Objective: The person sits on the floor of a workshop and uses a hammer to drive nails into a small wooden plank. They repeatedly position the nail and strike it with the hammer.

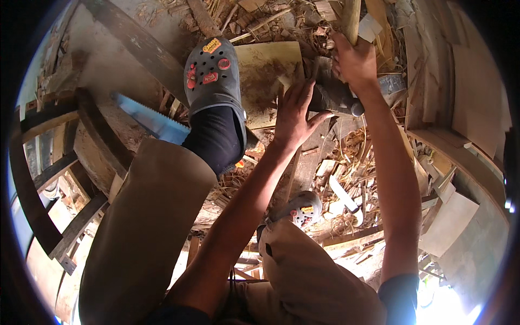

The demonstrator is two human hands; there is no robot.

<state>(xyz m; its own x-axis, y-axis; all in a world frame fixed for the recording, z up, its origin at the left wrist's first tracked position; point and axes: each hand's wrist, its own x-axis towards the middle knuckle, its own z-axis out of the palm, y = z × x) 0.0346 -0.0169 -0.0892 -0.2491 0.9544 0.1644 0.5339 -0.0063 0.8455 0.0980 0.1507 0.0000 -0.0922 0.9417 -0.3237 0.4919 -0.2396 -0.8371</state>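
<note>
My right hand (356,62) is closed around a pale wooden handle (351,19) at the upper right. Just below that fist lies a dark piece with a rounded knob (357,109) at one end; whether it joins the handle, I cannot tell. Beside it, my left hand (295,116) has its fingers stretched forward and the thumb out to the side, against the dark piece. Past the left fingertips lies a yellowish wooden board (269,57), with my left foot in a grey clog (212,73) at its left edge.
A handsaw with a bluish blade (154,120) lies left of the clog. Dark wooden frame pieces (103,130) stand at the left. Wood shavings and scraps (346,157) cover the floor, with a white-and-dark curved tool (345,194) among them. Boards (476,70) lean at the right.
</note>
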